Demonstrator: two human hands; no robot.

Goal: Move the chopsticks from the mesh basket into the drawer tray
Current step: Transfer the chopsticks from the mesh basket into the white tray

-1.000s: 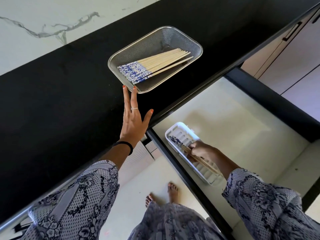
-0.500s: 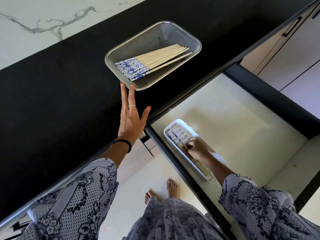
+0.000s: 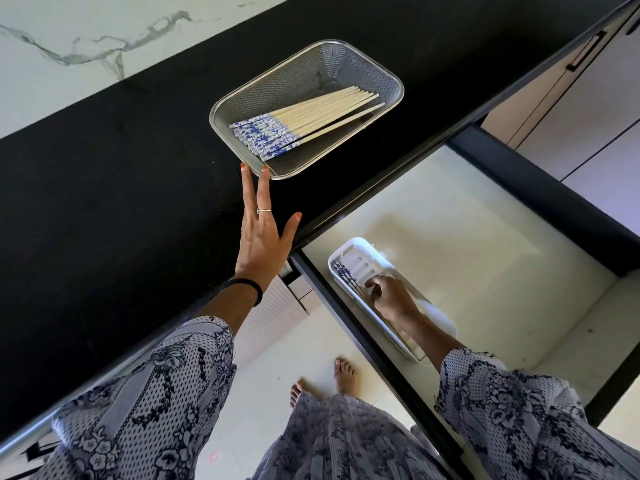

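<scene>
Resting on the glossy black counter, the left hand lies flat with fingers straight and spread, thumb angled out; two fingertips with orange polish reach the near rim of the mesh basket. A thin ring circles one finger and a black band sits at the wrist.

That basket is a shallow rectangle of fine silver wire mesh with rounded corners and a smooth metal rim. Inside it, a bundle of chopsticks lies diagonally: pale, plain wood along the slim ends, blue-and-white patterned handles toward the near left corner. One stick lies slightly apart from the rest, angled along the right side.

Below the counter edge, the drawer stands pulled out, its floor a matte cream surface framed by dark walls. Against its left side sits the drawer tray, white plastic, oblong, with rounded corners and slotted ribs in the bottom. A few chopsticks in the tray lie along its left edge, patterned ends pointing away. The right hand is down in the tray with fingers curled over these sticks; whether it pinches them or merely presses them I cannot tell.

No writing is legible anywhere. Floral printed sleeves cover both forearms.
</scene>
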